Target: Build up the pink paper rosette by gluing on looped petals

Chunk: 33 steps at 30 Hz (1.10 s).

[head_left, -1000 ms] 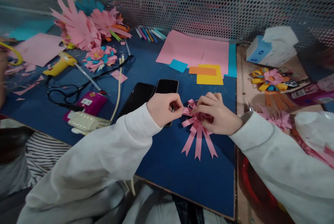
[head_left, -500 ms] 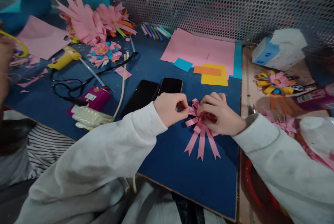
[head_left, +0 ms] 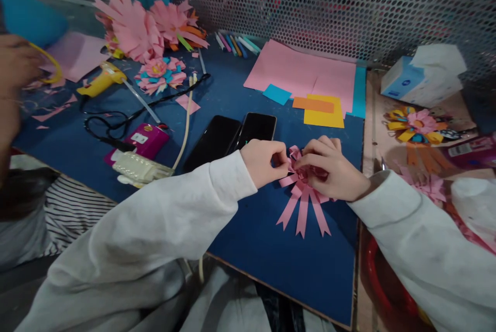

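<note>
A pink paper flower [head_left: 303,191] with looped petals and several notched strips lies on the blue table [head_left: 271,259]. At its left edge my left hand [head_left: 266,160] pinches a pink loop between thumb and forefinger. My right hand [head_left: 331,169] covers the flower's upper right part, its curled fingers closed on the pink paper near the centre; the fingertips are partly hidden. Just behind my left hand lie two black phones, one [head_left: 213,141] flat at the left and another [head_left: 258,128] beside it.
Pink sheets [head_left: 294,68] with blue, orange and yellow pieces lie behind. At left are a yellow glue gun [head_left: 104,80], cables, a purple box [head_left: 149,141], a power strip [head_left: 141,168], finished flowers [head_left: 158,71] and another person's hand [head_left: 17,61]. A tissue box [head_left: 406,81] stands right.
The view has shifted slightly, moving most things right. My hands stay at the pink flower, still gripping it. The other person's hand at the left has come further into view, with the blue item above it.
</note>
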Each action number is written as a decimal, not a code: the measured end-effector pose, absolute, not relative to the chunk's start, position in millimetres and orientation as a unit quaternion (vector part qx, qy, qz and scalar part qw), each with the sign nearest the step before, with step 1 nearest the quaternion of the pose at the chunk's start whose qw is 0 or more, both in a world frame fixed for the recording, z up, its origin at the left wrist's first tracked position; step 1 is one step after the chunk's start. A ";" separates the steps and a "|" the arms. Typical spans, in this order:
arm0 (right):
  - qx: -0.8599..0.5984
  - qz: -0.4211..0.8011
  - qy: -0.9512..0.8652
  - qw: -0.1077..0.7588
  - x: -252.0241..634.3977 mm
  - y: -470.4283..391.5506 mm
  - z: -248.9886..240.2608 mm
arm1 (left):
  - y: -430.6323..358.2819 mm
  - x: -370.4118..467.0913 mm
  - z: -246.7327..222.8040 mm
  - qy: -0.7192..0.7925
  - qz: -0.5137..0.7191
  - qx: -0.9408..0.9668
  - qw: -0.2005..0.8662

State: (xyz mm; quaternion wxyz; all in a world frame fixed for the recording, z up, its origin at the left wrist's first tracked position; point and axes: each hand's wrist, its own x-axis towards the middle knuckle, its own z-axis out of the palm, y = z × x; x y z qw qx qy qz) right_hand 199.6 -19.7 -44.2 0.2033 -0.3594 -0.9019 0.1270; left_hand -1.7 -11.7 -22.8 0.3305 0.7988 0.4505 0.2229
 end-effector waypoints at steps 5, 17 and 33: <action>-0.351 0.120 -0.904 0.212 200.6 -19.2 -48.2 | -12.3 -4.9 -16.1 0.456 0.216 0.797 0.332; -0.436 0.153 -0.867 0.186 223.5 -19.9 2.6 | -11.9 -8.1 -10.6 0.450 0.218 0.756 0.423; -0.450 0.035 -0.890 -0.061 186.3 -48.9 -12.4 | -11.4 -1.6 -9.1 0.475 0.201 0.624 0.586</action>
